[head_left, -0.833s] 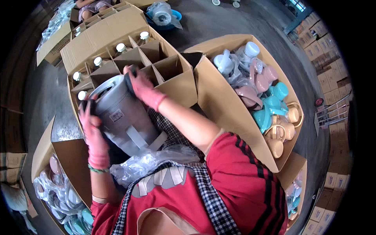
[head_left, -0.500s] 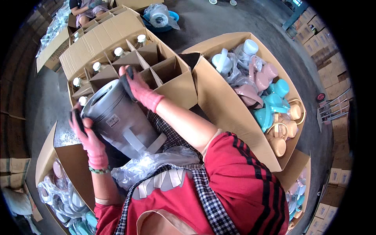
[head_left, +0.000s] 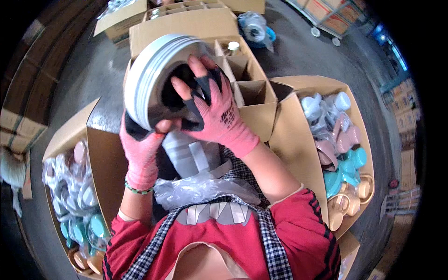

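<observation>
Both hands in pink gloves grip a grey metal jug (head_left: 158,79), held up close to the camera with its open mouth tipped toward the person. Left hand (head_left: 142,149) clamps the lower rim from below, fingers curled around it. Right hand (head_left: 212,112) is spread over the mouth, dark fingertips (head_left: 198,88) hooked inside the opening. Jug sits above the person's lap, in front of a divided cardboard box (head_left: 242,79) with bottle tops in some cells. Crumpled clear plastic bag (head_left: 200,189) lies in the lap just below. Box of pink and teal cups (head_left: 340,149) to the right; box of wrapped lids (head_left: 74,196) to the left.
</observation>
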`<control>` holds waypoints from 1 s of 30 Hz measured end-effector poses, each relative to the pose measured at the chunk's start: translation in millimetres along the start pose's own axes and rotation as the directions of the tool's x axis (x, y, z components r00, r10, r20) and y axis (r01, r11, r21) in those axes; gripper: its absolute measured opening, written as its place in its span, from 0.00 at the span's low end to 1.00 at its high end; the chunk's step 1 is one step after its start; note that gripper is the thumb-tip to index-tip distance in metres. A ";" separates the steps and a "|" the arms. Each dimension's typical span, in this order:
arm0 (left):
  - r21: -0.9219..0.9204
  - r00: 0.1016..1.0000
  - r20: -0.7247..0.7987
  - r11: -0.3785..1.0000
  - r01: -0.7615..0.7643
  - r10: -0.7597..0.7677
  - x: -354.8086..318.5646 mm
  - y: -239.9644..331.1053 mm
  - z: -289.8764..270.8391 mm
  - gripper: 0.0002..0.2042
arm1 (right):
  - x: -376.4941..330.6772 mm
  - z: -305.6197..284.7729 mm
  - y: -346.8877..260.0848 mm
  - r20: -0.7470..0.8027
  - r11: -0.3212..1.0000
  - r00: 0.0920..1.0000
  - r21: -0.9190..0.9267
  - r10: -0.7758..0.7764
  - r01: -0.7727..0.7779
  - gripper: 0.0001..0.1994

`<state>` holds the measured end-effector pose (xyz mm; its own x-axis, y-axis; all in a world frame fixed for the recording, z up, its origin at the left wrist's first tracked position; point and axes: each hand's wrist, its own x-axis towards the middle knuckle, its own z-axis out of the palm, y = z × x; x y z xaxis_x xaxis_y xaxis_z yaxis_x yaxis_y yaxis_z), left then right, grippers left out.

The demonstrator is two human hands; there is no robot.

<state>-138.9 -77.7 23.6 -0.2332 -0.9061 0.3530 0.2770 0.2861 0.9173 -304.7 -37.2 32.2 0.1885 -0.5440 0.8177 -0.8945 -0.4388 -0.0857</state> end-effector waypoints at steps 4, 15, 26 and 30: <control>0.042 0.991 0.007 0.990 -0.135 0.135 -9.5 -2.1 3.1 0.36 | 13.1 -6.0 -14.8 0.095 0.775 0.860 0.392 0.501 -0.495 0.30; 0.107 0.972 -0.048 0.968 -0.225 0.231 14.3 -4.9 -4.9 0.36 | 20.8 20.3 11.2 0.560 0.093 0.684 0.738 0.468 -0.668 0.28; -0.878 0.910 -0.186 0.478 0.015 -0.370 124.3 -156.5 -48.4 0.20 | 37.0 49.5 120.2 0.664 0.038 0.388 0.477 0.639 -0.878 0.15; -0.963 0.866 -0.083 0.264 0.058 -0.492 110.0 -192.7 -41.4 0.20 | -8.2 68.9 201.9 0.617 0.153 0.191 0.115 0.763 -0.982 0.12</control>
<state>-179.3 -245.4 -122.0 -0.2612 -0.9517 -0.1612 0.9571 -0.2770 0.0848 -458.9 -170.5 -31.1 -0.3964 -0.8803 -0.2604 -0.2752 0.3846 -0.8811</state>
